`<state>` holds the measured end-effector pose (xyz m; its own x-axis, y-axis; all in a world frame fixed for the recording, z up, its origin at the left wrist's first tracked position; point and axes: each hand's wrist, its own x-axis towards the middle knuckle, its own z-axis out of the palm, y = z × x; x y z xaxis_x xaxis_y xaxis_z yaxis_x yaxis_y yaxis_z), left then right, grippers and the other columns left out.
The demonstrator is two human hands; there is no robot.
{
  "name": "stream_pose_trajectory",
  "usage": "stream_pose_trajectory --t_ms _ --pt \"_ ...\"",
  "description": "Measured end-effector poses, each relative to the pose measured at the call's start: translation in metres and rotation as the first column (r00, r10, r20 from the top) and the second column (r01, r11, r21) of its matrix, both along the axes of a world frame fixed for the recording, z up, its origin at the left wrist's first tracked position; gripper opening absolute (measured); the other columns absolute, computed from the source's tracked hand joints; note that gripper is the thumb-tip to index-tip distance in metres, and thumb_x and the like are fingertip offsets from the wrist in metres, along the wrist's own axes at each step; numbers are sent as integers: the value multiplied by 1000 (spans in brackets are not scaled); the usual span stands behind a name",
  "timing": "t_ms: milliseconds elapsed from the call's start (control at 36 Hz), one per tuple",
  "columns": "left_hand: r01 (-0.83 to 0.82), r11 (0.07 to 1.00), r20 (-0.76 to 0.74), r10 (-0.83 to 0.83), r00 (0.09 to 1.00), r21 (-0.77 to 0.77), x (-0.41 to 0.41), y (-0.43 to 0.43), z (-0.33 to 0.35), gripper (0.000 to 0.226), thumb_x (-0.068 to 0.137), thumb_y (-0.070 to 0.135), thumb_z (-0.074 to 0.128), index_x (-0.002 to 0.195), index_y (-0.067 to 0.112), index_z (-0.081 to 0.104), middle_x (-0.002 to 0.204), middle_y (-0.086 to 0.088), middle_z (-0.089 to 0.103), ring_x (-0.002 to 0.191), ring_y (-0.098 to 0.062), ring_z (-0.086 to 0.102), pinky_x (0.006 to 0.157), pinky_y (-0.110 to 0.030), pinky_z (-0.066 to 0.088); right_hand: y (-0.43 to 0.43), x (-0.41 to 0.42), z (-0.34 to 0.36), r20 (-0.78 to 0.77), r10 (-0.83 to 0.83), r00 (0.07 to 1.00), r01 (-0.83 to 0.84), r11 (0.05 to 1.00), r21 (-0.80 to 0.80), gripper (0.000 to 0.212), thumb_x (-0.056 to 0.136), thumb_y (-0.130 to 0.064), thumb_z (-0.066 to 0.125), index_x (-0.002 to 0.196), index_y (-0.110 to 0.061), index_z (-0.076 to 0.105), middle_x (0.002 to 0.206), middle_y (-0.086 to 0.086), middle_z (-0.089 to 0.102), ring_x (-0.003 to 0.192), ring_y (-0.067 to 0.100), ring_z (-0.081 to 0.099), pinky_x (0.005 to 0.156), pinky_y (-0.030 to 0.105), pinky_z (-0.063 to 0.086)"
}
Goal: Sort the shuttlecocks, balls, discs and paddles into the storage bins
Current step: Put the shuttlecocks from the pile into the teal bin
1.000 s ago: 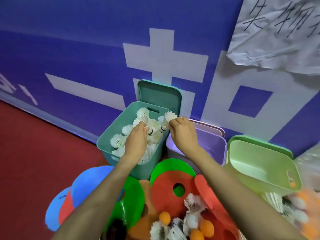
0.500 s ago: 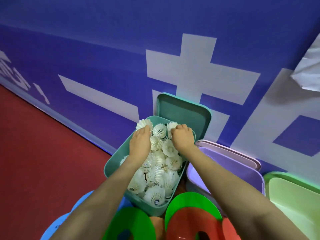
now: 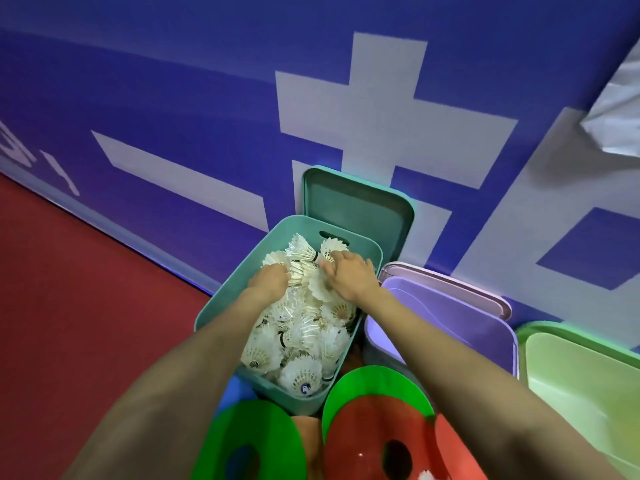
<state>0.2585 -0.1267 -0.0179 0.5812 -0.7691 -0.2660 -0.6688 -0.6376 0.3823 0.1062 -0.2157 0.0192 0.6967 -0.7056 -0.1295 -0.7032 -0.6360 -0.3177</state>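
A teal bin stands against the blue wall, heaped with white feather shuttlecocks. Both my hands are inside it at its far end. My left hand has its fingers curled down into the feathers of the top shuttlecocks. My right hand lies on the pile beside it with the fingers spread. Flat discs lie in front of the bin: a green disc, a red disc over another green one, and a blue disc half hidden under the bin.
The teal lid leans on the wall behind the bin. To the right stand a purple bin and a light green bin. Red floor spreads to the left. Crumpled paper hangs on the wall.
My hands have gone down from above the teal bin into it and now rest on the shuttlecock pile. The view has moved closer, so the loose balls and shuttlecocks in front are out of frame.
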Motion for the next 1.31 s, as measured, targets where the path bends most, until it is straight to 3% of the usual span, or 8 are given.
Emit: stream_pose_trajectory --t_ms 139,250,444,667,806,1028,1194,1306 --pt "4 993 189 19 982 -122 -28 10 21 37 101 28 36 110 4 62 113 -14 61 102 -33 58 84 -42 48 17 -18 12 -29 58 998 -61 994 -94 43 99 -37 35 131 -11 46 135 11 47 127 30 39 109 45 25" --pt "92 986 375 -34 926 -136 -57 25 35 32 98 23 40 121 9 58 122 -11 58 110 -30 55 91 -42 44 37 -46 22 21 89 996 -84 983 -165 40 97 -34 41 130 -13 48 134 9 48 128 28 38 108 40 25" --pt "209 930 306 -112 945 -302 -145 57 66 29 92 17 47 118 14 60 121 -8 59 109 -30 54 88 -37 43 76 -135 25 346 68 936 22 968 -250 30 87 -24 51 108 -7 64 108 12 62 107 34 54 93 40 39" --pt "342 843 177 -294 939 -414 -257 83 66 26 93 18 49 116 19 61 122 0 58 110 -23 56 88 -36 45 106 -276 10 514 -113 850 246 949 -198 28 84 -26 51 99 -9 67 96 8 66 90 31 62 83 37 48" --pt "441 831 133 -422 897 -339 -313 80 45 26 90 18 50 114 19 61 117 -2 59 108 -25 56 86 -37 47 111 -346 -13 414 -270 869 355 924 -142 16 85 -11 62 100 -9 65 97 11 64 94 33 58 81 37 45" --pt "562 819 63 -559 827 -116 -358 65 9 28 92 18 50 118 18 60 123 -4 55 114 -26 53 93 -36 45 105 -374 -47 139 -399 906 383 915 131 35 88 -16 56 122 -7 56 122 15 53 114 33 51 98 35 41" --pt "455 877 129 -438 890 -155 -359 68 -6 22 92 12 45 113 13 53 117 -8 50 110 -27 50 89 -37 41 90 -359 -60 49 -410 911 386 887 255 48 89 -14 52 135 -7 42 132 17 43 121 36 46 100 33 36" --pt "370 901 18 -376 927 -228 -340 85 -17 16 90 10 49 106 9 52 108 -9 53 101 -28 52 86 -38 42 76 -349 -70 35 -425 905 397 870 291 52 90 -14 53 138 -7 36 134 20 42 125 37 42 101 35 34"
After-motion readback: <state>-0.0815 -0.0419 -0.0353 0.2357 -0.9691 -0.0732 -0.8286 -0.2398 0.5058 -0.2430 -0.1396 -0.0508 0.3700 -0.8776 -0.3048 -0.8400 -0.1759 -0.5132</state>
